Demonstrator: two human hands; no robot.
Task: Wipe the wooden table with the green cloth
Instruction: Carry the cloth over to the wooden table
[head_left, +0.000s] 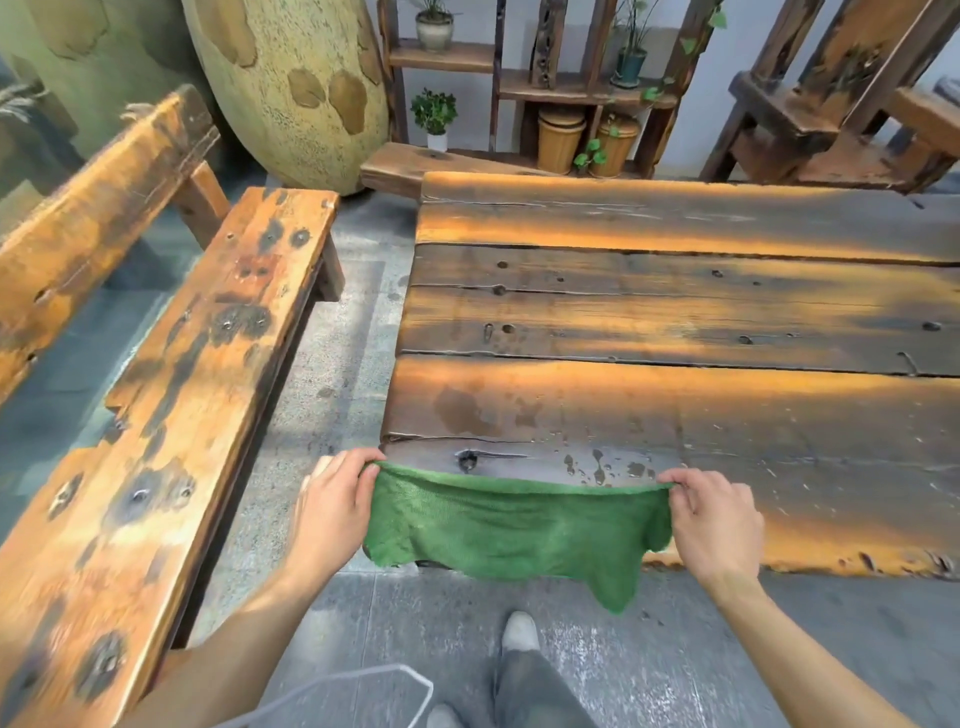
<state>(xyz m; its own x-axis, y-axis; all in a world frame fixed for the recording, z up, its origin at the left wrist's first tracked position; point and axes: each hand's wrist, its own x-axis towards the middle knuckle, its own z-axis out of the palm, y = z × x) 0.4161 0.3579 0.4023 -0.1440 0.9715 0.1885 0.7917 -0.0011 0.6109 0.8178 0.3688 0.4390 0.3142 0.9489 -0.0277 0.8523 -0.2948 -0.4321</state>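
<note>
A green cloth (511, 525) hangs stretched between my two hands over the near left corner of the wooden table (675, 322). My left hand (332, 501) pinches its top left corner just off the table's left edge. My right hand (714, 519) pinches the top right corner above the near plank. The cloth's lower edge droops past the table's front edge toward the floor. Wet patches and droplets (467, 410) lie on the near plank just beyond the cloth.
A long wooden bench (171, 415) runs along the left, a floor gap away from the table. A big stone-like jar (291, 88) and a plant shelf (524, 83) stand beyond. A wooden chair (831, 119) is at the back right. My feet (519, 631) are below.
</note>
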